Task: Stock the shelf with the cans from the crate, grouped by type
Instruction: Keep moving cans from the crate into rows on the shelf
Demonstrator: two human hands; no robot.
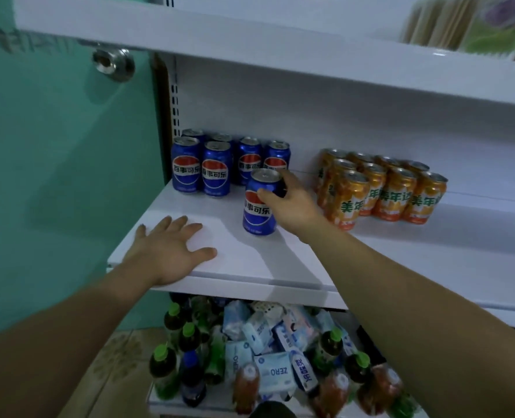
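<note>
One blue cylindrical can in grip of right fingers; left fingers flat on smooth shelf

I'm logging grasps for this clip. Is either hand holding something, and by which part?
The right hand grips a blue can round its upper side. The left hand lies flat on the shelf, holding nothing.
</note>
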